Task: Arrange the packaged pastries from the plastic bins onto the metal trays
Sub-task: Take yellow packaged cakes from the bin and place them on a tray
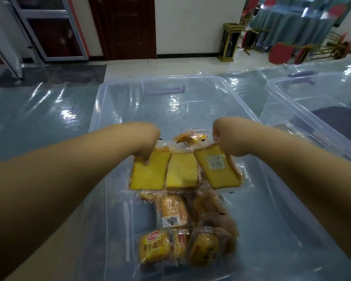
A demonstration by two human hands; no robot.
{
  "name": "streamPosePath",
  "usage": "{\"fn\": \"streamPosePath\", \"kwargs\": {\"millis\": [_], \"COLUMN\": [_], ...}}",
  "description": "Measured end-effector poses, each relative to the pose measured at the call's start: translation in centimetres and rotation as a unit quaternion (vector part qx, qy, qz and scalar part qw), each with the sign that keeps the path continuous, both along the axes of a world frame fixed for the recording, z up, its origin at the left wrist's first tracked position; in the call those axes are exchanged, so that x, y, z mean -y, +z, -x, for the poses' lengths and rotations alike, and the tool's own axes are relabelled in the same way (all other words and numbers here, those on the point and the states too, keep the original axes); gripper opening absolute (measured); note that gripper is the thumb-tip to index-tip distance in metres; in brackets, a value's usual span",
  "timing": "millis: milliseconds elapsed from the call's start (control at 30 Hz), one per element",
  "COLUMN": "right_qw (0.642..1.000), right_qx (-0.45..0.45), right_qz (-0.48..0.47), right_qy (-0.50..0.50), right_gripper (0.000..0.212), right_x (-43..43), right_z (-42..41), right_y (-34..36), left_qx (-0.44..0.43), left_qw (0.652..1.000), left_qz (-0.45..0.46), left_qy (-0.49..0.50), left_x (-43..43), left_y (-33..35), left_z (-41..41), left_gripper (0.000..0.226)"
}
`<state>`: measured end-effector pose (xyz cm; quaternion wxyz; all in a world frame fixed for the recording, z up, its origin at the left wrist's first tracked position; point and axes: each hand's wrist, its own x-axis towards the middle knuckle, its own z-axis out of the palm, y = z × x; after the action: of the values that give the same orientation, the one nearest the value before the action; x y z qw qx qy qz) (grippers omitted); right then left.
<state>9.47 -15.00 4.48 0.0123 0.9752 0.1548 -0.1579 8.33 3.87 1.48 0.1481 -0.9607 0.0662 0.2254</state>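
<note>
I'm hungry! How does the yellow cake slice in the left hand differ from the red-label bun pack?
The flat yellow cake slice in clear wrap is pinched by the left hand; the bun in printed yellow wrap lies in the clear plastic bin. The slice is plain; the bun shows a red label. Both are plastic-wrapped.

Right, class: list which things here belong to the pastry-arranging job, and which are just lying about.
Job: left hand and right hand, each gripping cake slices; bread packs; clear bin; second bin.
Lying about: red chairs; black stand; brown door; draped table.
</note>
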Motion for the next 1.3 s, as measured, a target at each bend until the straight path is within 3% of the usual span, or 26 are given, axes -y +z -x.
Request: {"fn": "streamPosePath", "kwargs": {"millis": [433,633,767,933,1100,1167,1300], "right_qw": [0.988,0.986,0.992,0.994,0.991,0.994,0.997], "right_qx": [-0.126,-0.141,-0.114,-0.091,-0.105,-0.095,-0.044], "right_qz": [-0.079,-0.088,-0.055,-0.058,-0.071,-0.051,0.041], "right_qy": [-0.036,-0.02,-0.014,0.004,0.032,0.032,0.047], "right_gripper": [0.031,0.016,0.039,0.031,0.052,0.021,0.035], "right_x": [-3.8,-4.3,-4.4,-4.6,-4.4,-4.0,-2.9], "right_z": [-5.1,-4.4,-3.6,-3.3,-3.0,-3.2,-3.6], "right_y": [-3.1,-7.0,-8.5,-8.1,-6.5,-5.2,-2.3], "left_qx": [-0.014,-0.024,-0.025,-0.019,-0.033,-0.039,-0.043], "left_qw": [0.998,0.998,0.997,0.997,0.998,0.997,0.996], "left_qz": [0.028,0.021,0.034,0.041,0.045,0.059,0.069], "left_qy": [0.063,0.06,0.066,0.065,0.033,0.014,-0.028], "left_x": [-2.7,-2.4,-2.3,-2.1,-1.8,-1.5,-0.5], "left_y": [-1.5,-1.7,-1.8,-2.0,-1.6,-1.2,-0.9], "left_z": [-0.1,-0.2,-0.2,-0.1,-0.4,-0.9,-2.5], "left_gripper": [0.068,0.067,0.067,0.065,0.065,0.063,0.053]}}
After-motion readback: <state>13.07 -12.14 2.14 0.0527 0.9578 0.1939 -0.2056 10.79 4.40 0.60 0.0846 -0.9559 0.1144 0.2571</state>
